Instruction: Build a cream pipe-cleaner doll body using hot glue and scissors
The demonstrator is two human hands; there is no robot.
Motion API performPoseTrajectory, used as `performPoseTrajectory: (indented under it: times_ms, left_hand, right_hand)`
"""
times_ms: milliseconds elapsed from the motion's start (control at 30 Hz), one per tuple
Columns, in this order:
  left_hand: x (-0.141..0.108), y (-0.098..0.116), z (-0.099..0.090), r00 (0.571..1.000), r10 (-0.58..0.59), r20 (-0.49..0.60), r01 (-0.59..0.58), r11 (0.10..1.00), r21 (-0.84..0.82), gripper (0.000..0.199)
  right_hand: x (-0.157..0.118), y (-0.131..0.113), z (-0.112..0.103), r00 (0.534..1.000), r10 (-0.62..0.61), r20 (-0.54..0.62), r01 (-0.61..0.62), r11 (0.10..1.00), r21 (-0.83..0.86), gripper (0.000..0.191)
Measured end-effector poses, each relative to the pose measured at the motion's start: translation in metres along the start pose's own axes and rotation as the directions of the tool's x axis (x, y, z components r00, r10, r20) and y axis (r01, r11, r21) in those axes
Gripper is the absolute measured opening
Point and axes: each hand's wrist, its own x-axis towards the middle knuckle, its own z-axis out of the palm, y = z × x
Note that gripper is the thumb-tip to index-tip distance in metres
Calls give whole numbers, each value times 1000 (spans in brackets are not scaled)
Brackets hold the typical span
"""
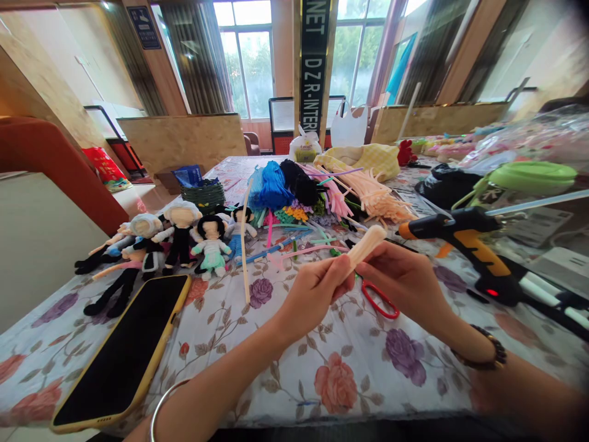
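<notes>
My left hand (317,288) is closed around the lower end of a short cream pipe-cleaner bundle (367,247), which tilts up to the right. My right hand (405,282) is closed at the bundle's near side, its fingertips against it; the fingers partly hide one another. Below my right hand lie scissors with a red handle (381,301), their blades mostly out of sight. A loose cream pipe cleaner (245,252) stands out to the left of my hands. Pink and blue pipe cleaners (276,247) are scattered behind them on the flowered tablecloth (294,368).
At right rests a black and orange glue gun (478,245) with a red light on. Several small dolls (181,230) sit at left, behind a phone in a yellow case (124,350). Heaped pipe cleaners (276,184) and a green basket (203,195) stand farther back.
</notes>
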Motion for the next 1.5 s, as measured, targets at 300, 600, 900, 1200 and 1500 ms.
performPoseTrajectory:
  times_ms: [300,600,900,1200,1500]
  left_hand:
    - [1,-1,-5,946,-140,293,208,954,-216,44]
    - [3,-2,-10,777,-202,596,451,840,-303,42]
    - [5,3,-4,1000,-18,0,18,969,-246,19]
    - [2,-1,-1,936,287,-203,-273,957,94,8]
    - [5,0,-3,965,144,-219,-138,989,45,9]
  right_hand:
    - [1,-4,-1,990,-135,-36,134,991,-20,18]
    - [-4,-1,-7,869,-495,-6,492,865,-104,12]
    - [-2,-2,-6,896,-441,-47,427,887,-174,7]
    - [-2,0,-2,936,-337,-102,322,937,-135,5]
    - [-3,-3,-1,967,-231,-109,202,953,-225,3]
